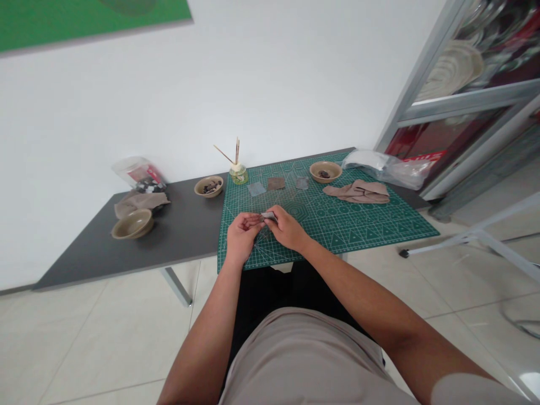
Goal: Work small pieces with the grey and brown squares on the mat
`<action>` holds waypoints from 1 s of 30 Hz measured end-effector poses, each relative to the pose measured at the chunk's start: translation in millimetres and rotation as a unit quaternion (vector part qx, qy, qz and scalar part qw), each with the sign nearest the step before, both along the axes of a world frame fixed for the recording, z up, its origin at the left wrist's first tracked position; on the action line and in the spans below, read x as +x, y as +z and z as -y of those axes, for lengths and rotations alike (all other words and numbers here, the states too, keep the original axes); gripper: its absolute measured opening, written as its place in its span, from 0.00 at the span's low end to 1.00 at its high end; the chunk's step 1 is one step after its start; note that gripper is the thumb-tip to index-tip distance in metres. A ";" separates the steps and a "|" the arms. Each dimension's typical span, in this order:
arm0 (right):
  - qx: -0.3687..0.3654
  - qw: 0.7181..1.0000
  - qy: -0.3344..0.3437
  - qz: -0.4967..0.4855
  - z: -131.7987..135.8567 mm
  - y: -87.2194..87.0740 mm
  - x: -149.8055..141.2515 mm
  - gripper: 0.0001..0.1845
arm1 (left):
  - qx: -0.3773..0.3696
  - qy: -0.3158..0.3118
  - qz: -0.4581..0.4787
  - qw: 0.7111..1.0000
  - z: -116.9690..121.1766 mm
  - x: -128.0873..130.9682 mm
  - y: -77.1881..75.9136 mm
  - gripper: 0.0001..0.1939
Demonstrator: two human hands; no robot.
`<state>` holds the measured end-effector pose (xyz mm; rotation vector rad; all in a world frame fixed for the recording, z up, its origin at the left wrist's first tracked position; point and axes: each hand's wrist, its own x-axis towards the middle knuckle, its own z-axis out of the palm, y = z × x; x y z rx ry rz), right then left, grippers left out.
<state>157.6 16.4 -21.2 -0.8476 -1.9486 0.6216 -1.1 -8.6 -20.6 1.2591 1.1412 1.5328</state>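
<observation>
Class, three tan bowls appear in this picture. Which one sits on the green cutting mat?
The far-right bowl, holding dark pieces, is the only one on the mat; the middle bowl and left bowl stand on the grey table.

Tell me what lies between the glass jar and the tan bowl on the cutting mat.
The head view shows a blue-grey square, a brown square and a grey square between the glass jar and the tan bowl.

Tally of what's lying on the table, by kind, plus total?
Tan bowls: 3
Small flat squares: 3
Cloths: 2
Plastic bags: 2
Glass jar with sticks: 1
Green cutting mat: 1
Total: 12
</observation>
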 end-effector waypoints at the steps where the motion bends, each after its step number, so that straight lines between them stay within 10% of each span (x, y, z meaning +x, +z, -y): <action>1: 0.001 1.000 0.002 0.001 0.0 -0.3 0.0 0.03 | 0.000 -0.002 0.002 1.000 0.0 -0.1 -0.5 0.15; 30: -0.016 1.000 0.022 -0.005 1.6 1.1 -0.2 0.02 | 0.018 -0.003 0.020 1.000 0.7 -0.8 -1.0 0.16</action>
